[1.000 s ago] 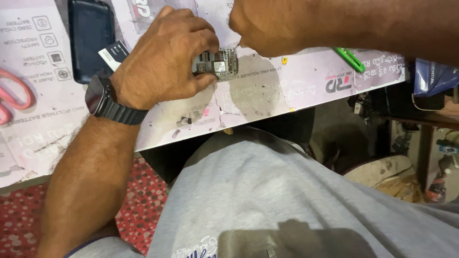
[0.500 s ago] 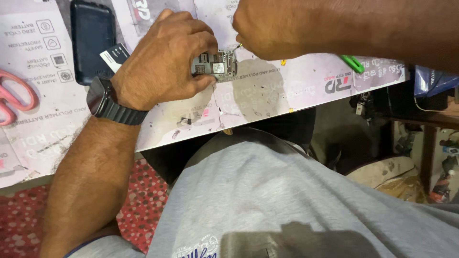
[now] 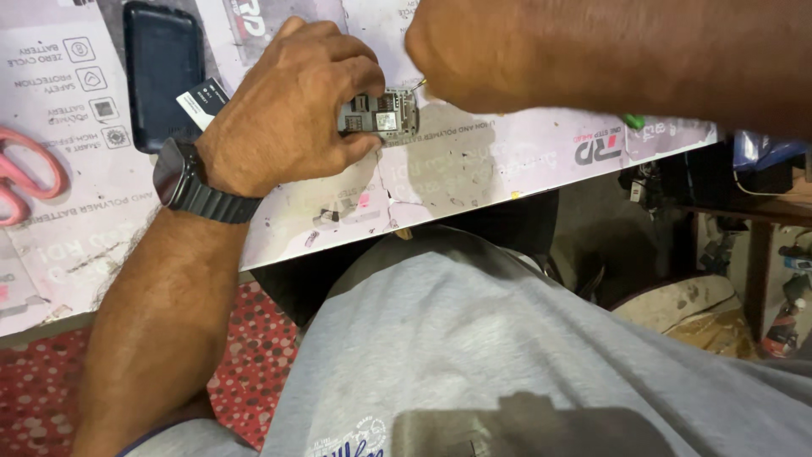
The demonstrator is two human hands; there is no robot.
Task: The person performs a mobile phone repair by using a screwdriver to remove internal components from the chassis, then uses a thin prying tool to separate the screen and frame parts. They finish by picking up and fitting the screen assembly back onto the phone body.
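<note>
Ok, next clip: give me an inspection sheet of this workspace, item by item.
Surface: worn white printed sheet over the bench, scuffed and stained.
Job's things: small circuit board, pinched in the left hand; a thin metal tip meets its top edge under the right hand.
Clutter: dark phone, pink scissors, green object, small bits.
Hands: left wears a black watch; right closed, tool mostly hidden.
Cables: cannot tell.
Surroundings: red dotted floor mat; dim clutter at right.
</note>
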